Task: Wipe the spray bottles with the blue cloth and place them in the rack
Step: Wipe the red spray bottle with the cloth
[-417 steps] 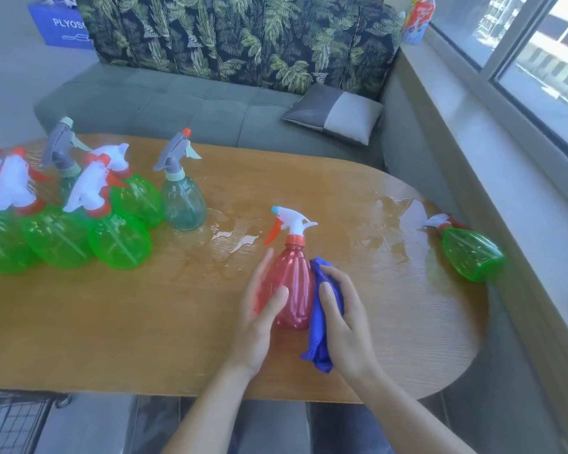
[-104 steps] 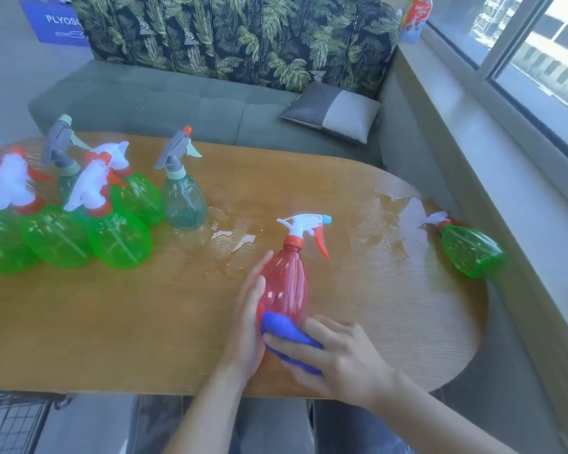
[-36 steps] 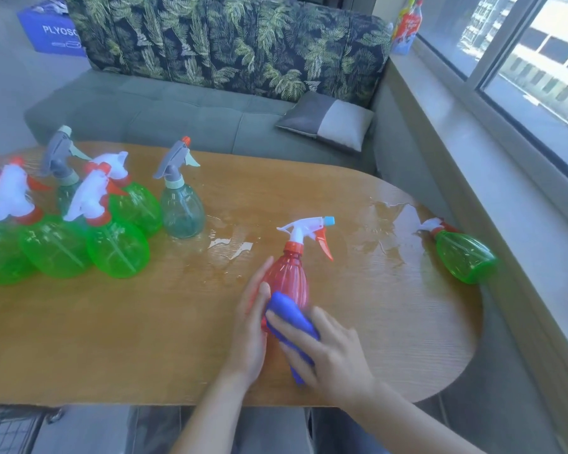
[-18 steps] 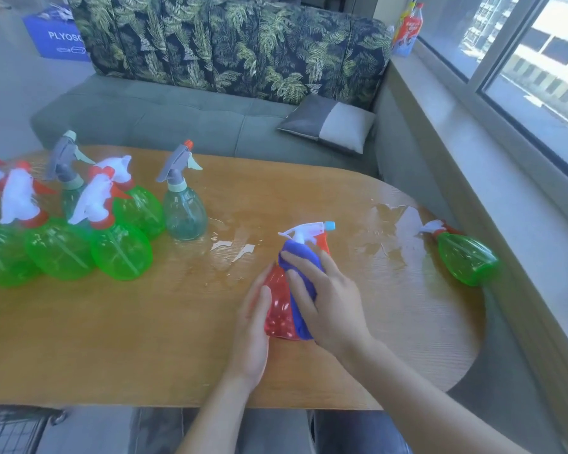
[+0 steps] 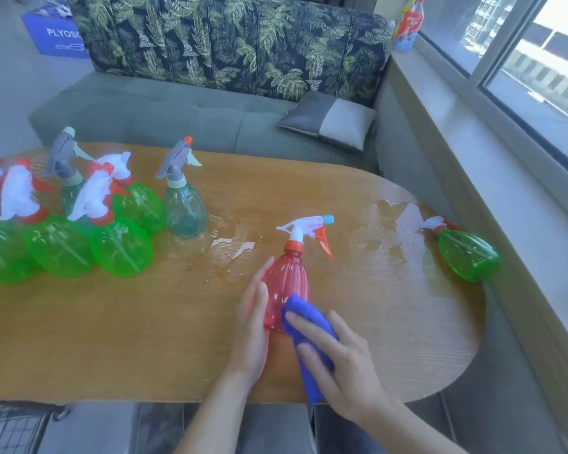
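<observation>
A person steadies a red bottle (image 5: 287, 286) upright near the front edge of a wooden counter (image 5: 112, 339), the left hand (image 5: 251, 326) laid along its left side with fingers nearly straight, holding nothing else. The right hand (image 5: 338, 362) presses a blue cloth (image 5: 309, 335) against the bottle's lower right side, fingers curled over the bunched fabric, whose tail hangs past the counter's edge. The bottle's white trigger head points right. Puddles (image 5: 233, 245) glisten on the counter just behind the bottle and toward the far right corner, where a green bottle (image 5: 466, 253) lies on its side. At the left, a cluster of green bottles (image 5: 118, 253) and a teal bottle (image 5: 184, 211) stand close together. A dark wire frame (image 5: 10, 427), possibly the rack, shows at the lower left below the counter. A sofa (image 5: 177, 119) with a cushion (image 5: 328, 124) sits behind.
</observation>
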Demonstrator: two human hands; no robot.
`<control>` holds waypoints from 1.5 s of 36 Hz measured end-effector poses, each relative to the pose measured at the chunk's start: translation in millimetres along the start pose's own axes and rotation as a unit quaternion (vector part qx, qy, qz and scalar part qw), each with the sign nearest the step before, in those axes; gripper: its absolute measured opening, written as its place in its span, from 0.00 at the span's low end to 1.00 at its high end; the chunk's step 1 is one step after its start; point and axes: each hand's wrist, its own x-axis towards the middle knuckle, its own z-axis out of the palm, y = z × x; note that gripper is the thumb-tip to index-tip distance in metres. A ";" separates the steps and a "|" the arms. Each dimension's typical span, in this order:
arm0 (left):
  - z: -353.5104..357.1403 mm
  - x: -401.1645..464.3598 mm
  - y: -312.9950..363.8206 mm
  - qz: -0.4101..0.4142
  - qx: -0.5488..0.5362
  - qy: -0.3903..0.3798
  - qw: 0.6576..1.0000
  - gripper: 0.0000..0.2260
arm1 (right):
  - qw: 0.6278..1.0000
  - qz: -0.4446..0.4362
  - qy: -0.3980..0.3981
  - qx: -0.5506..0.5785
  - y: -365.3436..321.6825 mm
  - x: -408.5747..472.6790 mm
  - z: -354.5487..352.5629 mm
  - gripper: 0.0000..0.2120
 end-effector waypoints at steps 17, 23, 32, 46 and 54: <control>-0.7 3.4 -6.2 0.010 -0.007 -0.028 1.000 0.27 | 0.913 0.309 0.089 0.251 -15.5 31.2 2.5 0.14; -0.6 3.8 -8.1 -0.008 0.000 -0.051 0.999 0.22 | 0.923 0.283 0.101 0.239 -20.8 31.5 -2.1 0.16; -0.1 1.6 -4.2 0.001 -0.002 -0.032 0.999 0.20 | 0.965 0.208 0.067 0.144 -18.3 42.8 -3.7 0.17; -0.7 7.4 -5.7 -0.012 -0.019 -0.009 1.000 0.18 | 0.993 -0.038 0.026 -0.106 -11.6 58.9 5.0 0.16; -1.1 4.8 0.0 -0.008 -0.038 -0.013 0.999 0.22 | 0.955 -0.228 -0.045 -0.183 4.9 27.6 -8.1 0.17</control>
